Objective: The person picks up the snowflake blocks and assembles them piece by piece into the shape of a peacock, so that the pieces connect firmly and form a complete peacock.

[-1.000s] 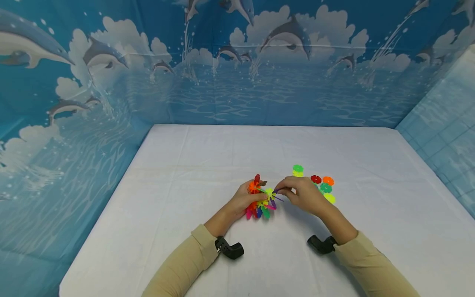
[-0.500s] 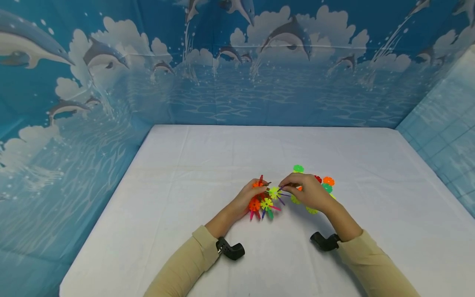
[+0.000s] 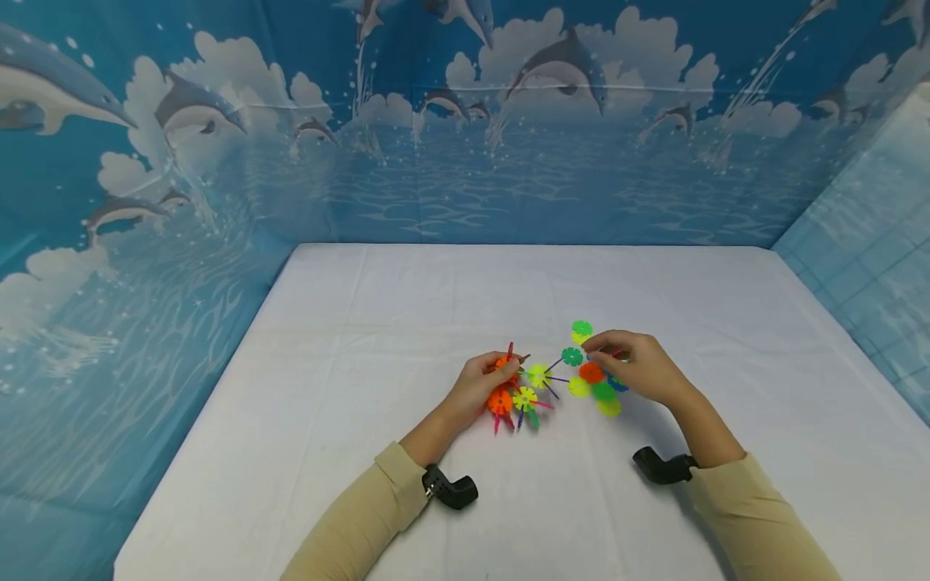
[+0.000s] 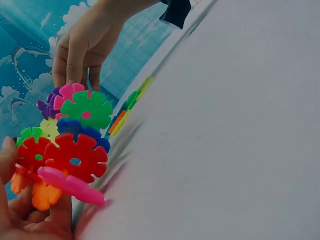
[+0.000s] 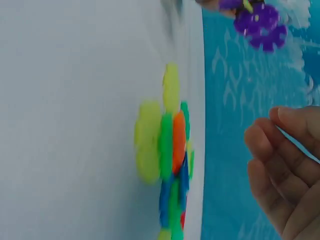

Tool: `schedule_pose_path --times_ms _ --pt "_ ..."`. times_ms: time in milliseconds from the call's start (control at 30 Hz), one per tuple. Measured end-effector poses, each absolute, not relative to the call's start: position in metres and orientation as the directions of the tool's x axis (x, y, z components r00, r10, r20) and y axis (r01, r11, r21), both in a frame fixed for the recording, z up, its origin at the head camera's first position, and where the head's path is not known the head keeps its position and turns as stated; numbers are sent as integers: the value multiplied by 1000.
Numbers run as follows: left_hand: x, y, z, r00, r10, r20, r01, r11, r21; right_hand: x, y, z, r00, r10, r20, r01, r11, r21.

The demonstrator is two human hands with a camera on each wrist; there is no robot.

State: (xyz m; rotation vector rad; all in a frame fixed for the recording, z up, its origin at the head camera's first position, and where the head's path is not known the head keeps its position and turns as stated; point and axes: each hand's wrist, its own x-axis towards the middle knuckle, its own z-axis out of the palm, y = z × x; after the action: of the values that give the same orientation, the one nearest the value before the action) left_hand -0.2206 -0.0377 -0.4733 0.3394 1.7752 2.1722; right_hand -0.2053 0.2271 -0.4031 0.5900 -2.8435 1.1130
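My left hand grips a cluster of interlocked plastic flower-shaped discs, in orange, red, yellow, green, blue, pink and purple. Some discs stand edge-on like spokes; purple ones stick out on its right side. In the left wrist view, slotted petals show on a red disc, and the left hand's fingers hold the cluster from below. My right hand hovers at the loose discs, partly covering them. In the right wrist view the right hand has its fingers loosely bent, with nothing between them.
Loose discs lie to the right of the cluster, among them a yellow disc, an orange disc and a green disc farther back. They lie on a white-covered table. A dolphin-print curtain hangs around the back and sides.
My right hand has let go of the purple disc on the cluster and moved right, over the loose discs. The left hand stays nearly in place, with the cluster turned slightly.
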Motion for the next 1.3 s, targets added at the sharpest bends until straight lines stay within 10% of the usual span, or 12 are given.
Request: schedule_pose_path --times_ms 567,1300 --pt "-218 -38 -469 -892 451 -35 -189 -301 935 -233 290 -430 -992 66 -111 122 761 -637" --pt "-218 -37 -469 -894 443 -71 -204 -259 944 -235 273 -424 -993 56 -109 114 738 -665"
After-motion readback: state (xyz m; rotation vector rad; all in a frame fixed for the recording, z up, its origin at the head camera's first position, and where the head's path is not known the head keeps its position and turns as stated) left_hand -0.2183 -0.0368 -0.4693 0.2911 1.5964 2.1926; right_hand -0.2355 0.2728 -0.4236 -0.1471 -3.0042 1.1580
